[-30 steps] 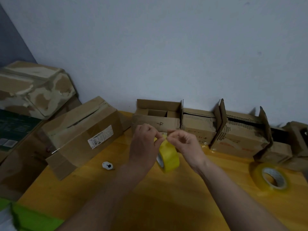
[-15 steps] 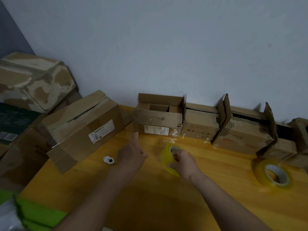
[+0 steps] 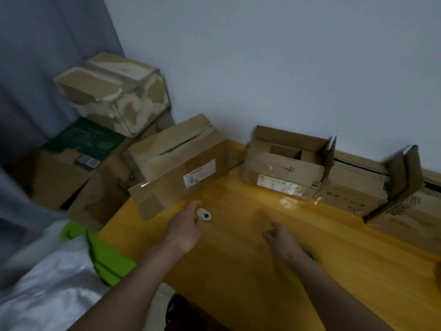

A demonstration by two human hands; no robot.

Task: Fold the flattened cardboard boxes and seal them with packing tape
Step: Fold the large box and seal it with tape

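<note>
Several worn cardboard boxes (image 3: 284, 163) are lining the far wall on the yellow wooden table (image 3: 238, 271); left hand (image 3: 185, 231) reaching relaxed beside a small white cutter (image 3: 204, 215), right hand (image 3: 281, 240) loosely curled, holding nothing I can see.

- Closed cardboard box (image 3: 181, 161): brown, white label on its front face, slit along the top; lies tilted at the surface's left rear edge.
- Open box (image 3: 284, 168): brown, top flaps raised, handwritten "4" and a white label on its front; stands against the wall.
- Further boxes (image 3: 358, 185): brown, flaps upright, in a row to the right along the wall.
</note>
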